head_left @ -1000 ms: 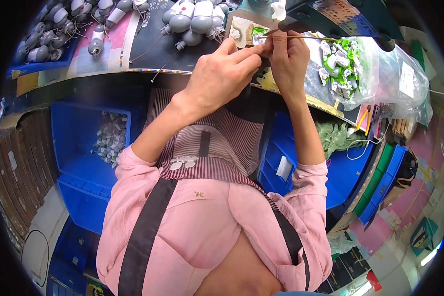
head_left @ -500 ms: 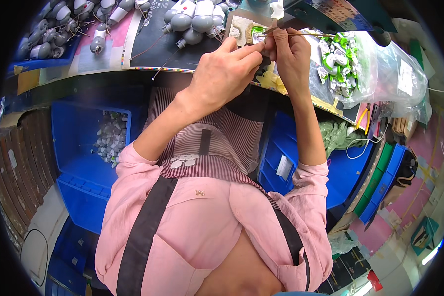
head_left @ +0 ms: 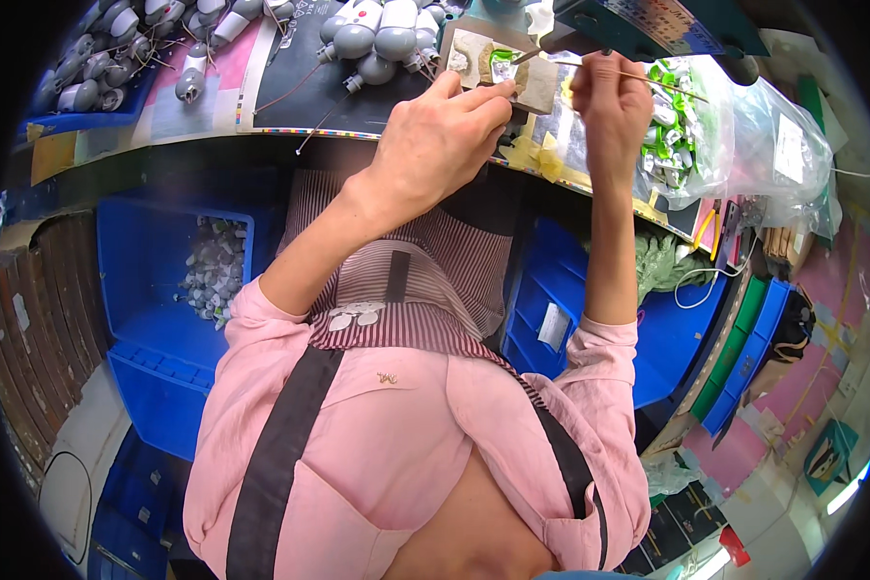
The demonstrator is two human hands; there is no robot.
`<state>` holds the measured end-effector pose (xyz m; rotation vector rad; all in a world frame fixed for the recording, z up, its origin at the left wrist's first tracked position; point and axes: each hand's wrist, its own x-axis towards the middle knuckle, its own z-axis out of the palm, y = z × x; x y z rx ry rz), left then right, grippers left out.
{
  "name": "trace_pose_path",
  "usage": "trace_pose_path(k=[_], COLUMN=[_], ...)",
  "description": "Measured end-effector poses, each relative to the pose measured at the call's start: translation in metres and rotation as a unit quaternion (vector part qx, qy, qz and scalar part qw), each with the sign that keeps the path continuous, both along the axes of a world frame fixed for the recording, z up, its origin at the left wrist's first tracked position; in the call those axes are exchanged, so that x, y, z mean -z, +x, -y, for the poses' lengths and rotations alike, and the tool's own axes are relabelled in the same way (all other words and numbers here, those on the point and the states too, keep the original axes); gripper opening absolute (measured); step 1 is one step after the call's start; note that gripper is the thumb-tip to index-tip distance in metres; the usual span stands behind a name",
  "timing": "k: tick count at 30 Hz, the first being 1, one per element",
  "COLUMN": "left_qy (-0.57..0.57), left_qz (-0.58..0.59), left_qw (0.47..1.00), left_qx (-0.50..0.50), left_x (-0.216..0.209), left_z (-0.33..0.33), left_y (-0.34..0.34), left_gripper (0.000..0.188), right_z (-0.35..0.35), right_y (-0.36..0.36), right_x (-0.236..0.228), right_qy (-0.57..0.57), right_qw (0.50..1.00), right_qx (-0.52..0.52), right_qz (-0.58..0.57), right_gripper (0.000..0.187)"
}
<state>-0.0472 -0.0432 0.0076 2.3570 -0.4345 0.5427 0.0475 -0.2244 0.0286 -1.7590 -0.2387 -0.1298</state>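
A small green-and-white part (head_left: pixel 503 66) sits in a pale shaped block (head_left: pixel 536 94) on the bench, beneath a teal machine head (head_left: pixel 638 29). The machine's thin dark tip points down close to that part. My left hand (head_left: pixel 442 135) rests at the block's near edge, fingers bent together; whatever they pinch is hidden. To the right of the block, my right hand (head_left: pixel 613 106) is raised and a bit blurred, closed on a thin brown stick (head_left: pixel 672 89). Several green-and-white parts (head_left: pixel 669 121) lie just beyond it, by a clear plastic bag (head_left: pixel 749 135).
Grey-and-white bulb-shaped units (head_left: pixel 382 43) with wires crowd the bench at the left and back. A blue bin (head_left: pixel 130 261) below holds small grey pieces (head_left: pixel 213 271). Another blue bin (head_left: pixel 681 338) stands below right. Yellow tape (head_left: pixel 534 155) marks the bench's front edge.
My right hand has moved right, away from the block, with the stick in it. My left hand stays almost where it was, and the part in the block shows more fully.
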Motion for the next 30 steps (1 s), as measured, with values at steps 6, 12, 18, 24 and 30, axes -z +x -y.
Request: trace_pose_path(k=[6, 12, 18, 24, 30], left_qy=[-0.009, -0.016, -0.01, -0.015, -0.015], left_qz=[-0.001, 0.004, 0.002, -0.014, -0.026], left_qw=[1.0, 1.0, 1.0, 1.0, 1.0], left_qx=[0.004, 0.009, 0.006, -0.002, 0.007], left_x=[0.002, 0.003, 0.004, 0.002, 0.004], left_z=[0.001, 0.001, 0.001, 0.002, 0.0], left_y=[0.003, 0.004, 0.004, 0.002, 0.001], left_gripper=[0.01, 0.01, 0.009, 0.011, 0.013], right_z=[0.056, 0.063, 0.031, -0.011, -0.022], right_y=[0.016, 0.01, 0.002, -0.011, -0.012], right_x=[0.027, 0.046, 0.015, 0.015, 0.033], right_qy=[-0.203, -0.24, 0.024, 0.065, -0.065], right_qw=[0.973, 0.967, 0.998, 0.994, 0.997], right_qx=[0.108, 0.08, 0.046, -0.043, -0.034], right_qz=[0.037, 0.034, -0.031, -0.08, 0.026], right_gripper=[0.035, 0.036, 0.032, 0.029, 0.037])
